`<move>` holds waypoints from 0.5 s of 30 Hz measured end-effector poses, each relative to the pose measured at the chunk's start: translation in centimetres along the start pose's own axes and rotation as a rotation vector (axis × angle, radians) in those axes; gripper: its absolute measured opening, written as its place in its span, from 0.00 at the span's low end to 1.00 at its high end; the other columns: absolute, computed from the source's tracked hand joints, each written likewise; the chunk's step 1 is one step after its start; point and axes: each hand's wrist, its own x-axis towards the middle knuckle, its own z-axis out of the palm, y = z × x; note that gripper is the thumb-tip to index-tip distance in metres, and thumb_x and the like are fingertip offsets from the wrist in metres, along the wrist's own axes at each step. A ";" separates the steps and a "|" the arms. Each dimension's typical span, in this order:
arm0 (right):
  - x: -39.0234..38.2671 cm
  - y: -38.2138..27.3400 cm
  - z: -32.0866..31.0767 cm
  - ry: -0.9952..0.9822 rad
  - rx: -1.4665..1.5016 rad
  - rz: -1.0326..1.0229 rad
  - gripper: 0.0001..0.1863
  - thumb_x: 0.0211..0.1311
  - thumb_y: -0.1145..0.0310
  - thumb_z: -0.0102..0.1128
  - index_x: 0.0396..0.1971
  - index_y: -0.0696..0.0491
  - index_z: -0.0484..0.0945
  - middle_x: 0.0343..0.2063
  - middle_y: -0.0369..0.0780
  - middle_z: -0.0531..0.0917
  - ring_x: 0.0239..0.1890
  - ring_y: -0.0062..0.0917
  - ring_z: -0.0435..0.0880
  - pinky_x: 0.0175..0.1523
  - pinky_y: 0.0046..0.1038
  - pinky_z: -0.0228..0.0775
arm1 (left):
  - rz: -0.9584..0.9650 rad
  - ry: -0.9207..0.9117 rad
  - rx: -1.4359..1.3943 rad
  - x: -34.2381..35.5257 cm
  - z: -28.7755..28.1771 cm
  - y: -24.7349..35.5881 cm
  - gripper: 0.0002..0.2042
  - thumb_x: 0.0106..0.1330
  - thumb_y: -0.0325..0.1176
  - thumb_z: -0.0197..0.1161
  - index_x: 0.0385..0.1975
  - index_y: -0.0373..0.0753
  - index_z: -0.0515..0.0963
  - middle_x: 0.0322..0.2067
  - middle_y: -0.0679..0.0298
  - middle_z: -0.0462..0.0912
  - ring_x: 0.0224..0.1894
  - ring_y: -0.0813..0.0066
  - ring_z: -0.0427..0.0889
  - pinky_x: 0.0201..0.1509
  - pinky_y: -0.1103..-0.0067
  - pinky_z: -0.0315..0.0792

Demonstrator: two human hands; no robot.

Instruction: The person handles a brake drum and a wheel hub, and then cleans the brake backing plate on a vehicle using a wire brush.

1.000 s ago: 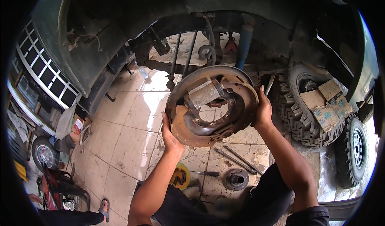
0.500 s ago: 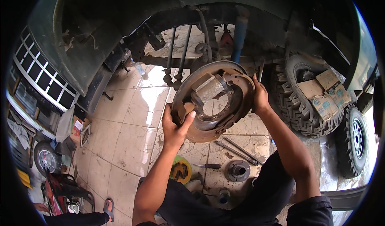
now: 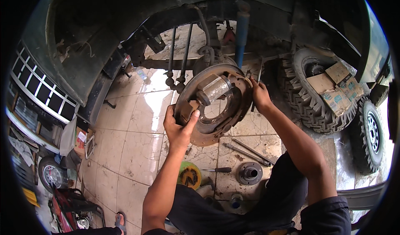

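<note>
I hold up a round, rusty drum brake backing plate (image 3: 206,131) between both hands, tilted in front of the vehicle's axle. My left hand (image 3: 180,127) grips its lower left rim, thumb over the face. On the right rim, the fingers of my right hand (image 3: 261,96) are closed around the edge. A pale, blocky metal part (image 3: 214,89) sits on the plate's face beside a large central opening. Behind the plate, the axle end is mostly hidden. A blue shock absorber (image 3: 241,39) stands above and behind it.
Below the plate, two metal rods (image 3: 249,153), a flanged hub (image 3: 250,173), a screwdriver (image 3: 221,169) and a green-yellow bowl (image 3: 189,176) lie on the tiles. A big tyre (image 3: 304,106) topped with cardboard stands right. Another person's sandalled foot (image 3: 120,222) shows lower left.
The backing plate has turned slightly, showing a narrower face, and sits nearer the axle. My right hand has shifted left with it. The view itself has moved a little.
</note>
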 end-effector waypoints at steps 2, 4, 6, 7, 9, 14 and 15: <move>-0.1 -0.4 -0.2 0.050 -0.197 -0.236 0.26 0.68 0.51 0.49 0.42 0.64 0.75 0.32 0.45 0.81 0.36 0.28 0.80 0.43 0.27 0.70 | 0.043 0.007 0.029 0.1 0.2 0.1 0.17 0.55 0.30 0.71 0.37 0.33 0.70 0.33 0.65 0.76 0.35 0.82 0.73 0.40 0.84 0.68; -2.1 -3.9 -0.6 0.119 -0.359 -0.568 0.18 0.70 0.61 0.49 0.36 0.63 0.77 0.21 0.44 0.78 0.28 0.25 0.78 0.37 0.26 0.69 | 0.062 0.004 0.061 0.1 -0.3 0.1 0.17 0.55 0.30 0.71 0.37 0.33 0.70 0.33 0.64 0.76 0.35 0.82 0.73 0.40 0.84 0.68; -5.4 -8.4 -1.3 -0.055 -0.335 -0.416 0.18 0.69 0.59 0.51 0.35 0.62 0.76 0.19 0.43 0.77 0.23 0.24 0.74 0.32 0.26 0.66 | 0.062 -0.002 0.072 0.0 -0.2 -0.1 0.17 0.55 0.30 0.71 0.37 0.33 0.69 0.33 0.64 0.76 0.35 0.82 0.73 0.40 0.84 0.68; -6.4 -9.1 -1.6 -0.139 -0.322 -0.354 0.19 0.68 0.57 0.52 0.35 0.62 0.76 0.19 0.43 0.76 0.22 0.24 0.72 0.30 0.26 0.65 | 0.058 -0.003 0.078 0.0 -0.1 -0.2 0.17 0.55 0.30 0.71 0.37 0.33 0.69 0.33 0.64 0.76 0.35 0.81 0.73 0.41 0.84 0.69; -10.5 -11.2 -1.0 -0.280 -0.524 -0.521 0.22 0.67 0.54 0.53 0.38 0.61 0.74 0.20 0.44 0.77 0.23 0.27 0.76 0.30 0.28 0.66 | 0.065 0.001 0.112 0.0 -0.3 -0.4 0.18 0.54 0.30 0.71 0.37 0.32 0.69 0.34 0.63 0.76 0.35 0.81 0.74 0.41 0.83 0.69; -13.0 -12.9 -1.1 -0.447 -0.506 -0.612 0.13 0.66 0.64 0.55 0.44 0.57 0.71 0.27 0.50 0.80 0.30 0.41 0.82 0.36 0.34 0.70 | 0.086 -0.007 0.229 0.1 -0.2 -0.9 0.19 0.54 0.32 0.72 0.37 0.32 0.70 0.33 0.62 0.78 0.35 0.79 0.76 0.40 0.82 0.71; -12.5 -12.8 -1.3 -0.436 -0.508 -0.686 0.11 0.65 0.68 0.55 0.44 0.56 0.72 0.27 0.51 0.81 0.31 0.43 0.82 0.37 0.34 0.70 | 0.087 -0.003 0.232 0.1 -0.1 -0.8 0.19 0.54 0.32 0.72 0.37 0.32 0.70 0.33 0.61 0.78 0.34 0.79 0.76 0.40 0.82 0.71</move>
